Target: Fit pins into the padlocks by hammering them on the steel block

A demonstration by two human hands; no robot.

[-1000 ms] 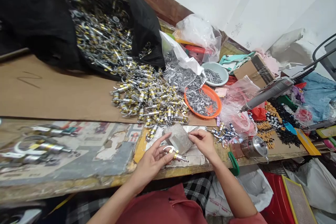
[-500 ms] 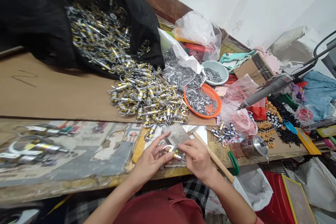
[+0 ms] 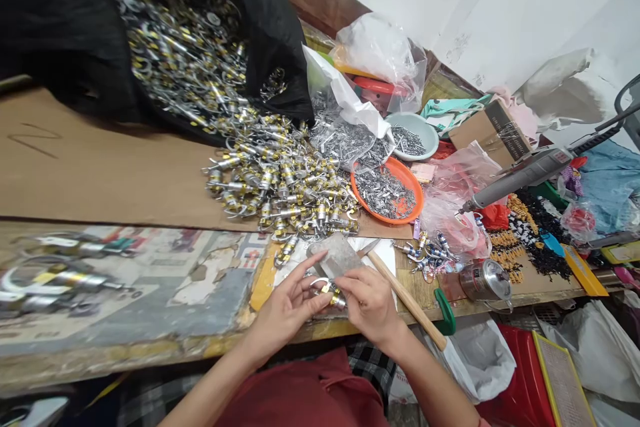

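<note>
My left hand point(image 3: 286, 301) pinches a small silver-and-yellow metal fitting with a curved white hook point(image 3: 337, 297) between thumb and fingers. Close against it on the right, my right hand point(image 3: 371, 300) is closed, its thumb and fingertips at the fitting's upper end. Whether those fingertips also hold a tiny piece is hidden. Just beyond the hands, a grey metal block point(image 3: 337, 255) lies on white paper. A wooden-handled hammer point(image 3: 407, 299) rests to the right of my right hand, its handle slanting towards the bench's front edge.
A heap of similar fittings point(image 3: 290, 173) spills from a black bag point(image 3: 55, 33) onto cardboard. Behind the hands, an orange dish point(image 3: 421, 203) and a pale blue bowl point(image 3: 431, 137) contain small metal pieces. A power screwdriver point(image 3: 523, 180) hangs at right, above a metal cup point(image 3: 477, 280). More fittings point(image 3: 70, 279) lie at left.
My right hand has shifted slightly left, closer to my left hand, and its fingers cover more of the fitting. The left hand keeps its pinch. The view has turned slightly.
</note>
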